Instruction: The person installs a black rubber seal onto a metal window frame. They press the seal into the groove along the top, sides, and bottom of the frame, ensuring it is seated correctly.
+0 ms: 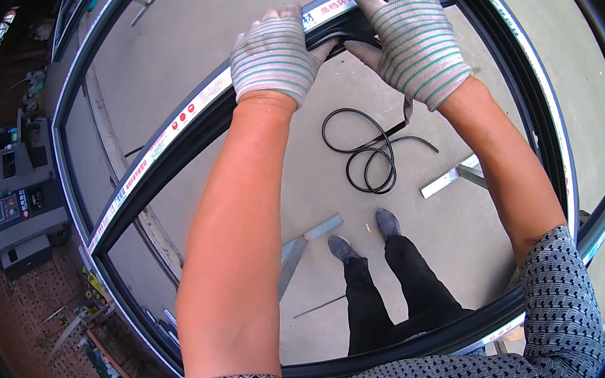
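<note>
Both my hands wear pale knit gloves with green stripes and work at the far bar of a dark window frame [217,128] faced with white printed film. My left hand [273,58] wraps over that bar, its thumb pressed along the inner edge. Just to the right, my right hand [420,45] has its fingers bent over the bar and its thumb below. A black rubber sealing strip [357,35] bows between the two thumbs at the inner groove. Its tail hangs from beneath my right hand to a loose coil on the floor; the palm hides part of it.
The frame surrounds my legs and shoes [387,224] below. Metal support legs [312,231] show through the opening, another [440,182] at right. At far left stands a grey machine [9,200] with a control panel, tools and scraps nearby. More frame parts lie at the right edge.
</note>
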The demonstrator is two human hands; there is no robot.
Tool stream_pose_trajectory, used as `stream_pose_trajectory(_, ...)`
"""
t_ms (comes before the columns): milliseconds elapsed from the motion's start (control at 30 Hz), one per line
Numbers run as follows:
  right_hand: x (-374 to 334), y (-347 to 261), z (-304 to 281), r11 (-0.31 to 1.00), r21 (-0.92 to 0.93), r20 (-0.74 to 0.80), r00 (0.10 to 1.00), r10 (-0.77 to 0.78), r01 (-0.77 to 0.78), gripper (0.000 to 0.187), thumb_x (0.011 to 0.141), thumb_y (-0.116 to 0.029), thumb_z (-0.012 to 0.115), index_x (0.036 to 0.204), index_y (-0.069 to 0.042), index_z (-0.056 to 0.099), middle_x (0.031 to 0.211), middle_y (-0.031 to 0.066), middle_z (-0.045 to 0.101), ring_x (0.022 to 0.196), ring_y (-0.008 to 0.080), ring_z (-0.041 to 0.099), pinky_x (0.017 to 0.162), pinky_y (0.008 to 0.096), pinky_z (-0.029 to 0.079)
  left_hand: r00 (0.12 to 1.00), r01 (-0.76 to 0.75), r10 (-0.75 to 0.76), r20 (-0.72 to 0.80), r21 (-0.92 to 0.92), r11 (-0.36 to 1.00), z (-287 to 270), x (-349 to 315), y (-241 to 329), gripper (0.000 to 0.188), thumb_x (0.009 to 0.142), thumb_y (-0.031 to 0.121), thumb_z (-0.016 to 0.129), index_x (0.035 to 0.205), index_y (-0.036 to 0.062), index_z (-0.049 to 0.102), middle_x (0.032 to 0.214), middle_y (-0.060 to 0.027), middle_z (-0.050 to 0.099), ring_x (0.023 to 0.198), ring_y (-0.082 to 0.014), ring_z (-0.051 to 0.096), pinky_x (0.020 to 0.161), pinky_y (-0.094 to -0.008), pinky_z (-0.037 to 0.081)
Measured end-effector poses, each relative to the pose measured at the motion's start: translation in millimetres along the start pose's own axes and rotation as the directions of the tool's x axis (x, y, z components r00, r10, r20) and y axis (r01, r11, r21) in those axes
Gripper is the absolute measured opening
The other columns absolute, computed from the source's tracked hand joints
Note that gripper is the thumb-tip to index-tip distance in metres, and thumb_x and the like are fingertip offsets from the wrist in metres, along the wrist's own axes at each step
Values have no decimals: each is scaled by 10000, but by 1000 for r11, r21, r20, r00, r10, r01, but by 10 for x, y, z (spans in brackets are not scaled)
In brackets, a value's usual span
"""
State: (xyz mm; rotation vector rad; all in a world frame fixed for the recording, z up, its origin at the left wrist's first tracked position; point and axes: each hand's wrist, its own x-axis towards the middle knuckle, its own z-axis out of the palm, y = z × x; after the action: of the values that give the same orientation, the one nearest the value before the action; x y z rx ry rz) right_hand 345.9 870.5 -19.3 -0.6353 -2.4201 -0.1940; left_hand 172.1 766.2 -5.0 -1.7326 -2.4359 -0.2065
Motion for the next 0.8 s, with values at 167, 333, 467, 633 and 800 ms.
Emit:
stream_pose_trajectory(167,252,152,253,978,106,244,949,-199,178,840,821,-328,892,1552,-132,528,1473,170,601,1406,386,533,1242,519,391,1000,-1,1,8,1,1000,43,31,43,649,880,586,801,1292,93,705,1160,-158,755,1095,-328,742,976,-455,596)
stream_pose_trajectory(333,325,160,235,981,101,362,913,-191,165,880,822,-304,879,1600,-164,492,1500,173,589,1419,399,516,1246,526,386,1000,-6,6,8,-62,998,67,-16,-40,658,882,584,805,1288,77,704,1164,-150,759,1120,-313,738,978,-438,595)
stream_pose_trajectory(467,363,153,139,977,123,399,893,-208,172,843,835,-88,836,1596,-166,483,1516,186,570,1417,416,513,1239,526,400,999,25,-24,24,-56,998,-40,-208,-239,625,891,589,797,1244,78,731,1152,-138,765,1086,-301,749,964,-438,597)
stream_pose_trajectory(633,350,178,106,984,111,422,889,-176,142,821,834,-54,818,1583,-154,495,1518,212,547,1404,442,504,1228,525,404,996,65,-64,57,-30,997,-196,-622,-730,634,910,611,773,1257,83,726,1152,-140,759,1085,-295,747,983,-426,584)
stream_pose_trajectory(800,354,260,182,987,94,419,893,-161,134,847,813,-19,828,1581,-140,493,1524,222,539,1420,438,496,1249,517,397,993,113,-112,40,-25,993,-271,-1071,-1338,690,882,665,768,1244,79,722,1115,-132,754,1121,-299,721,1025,-438,554)
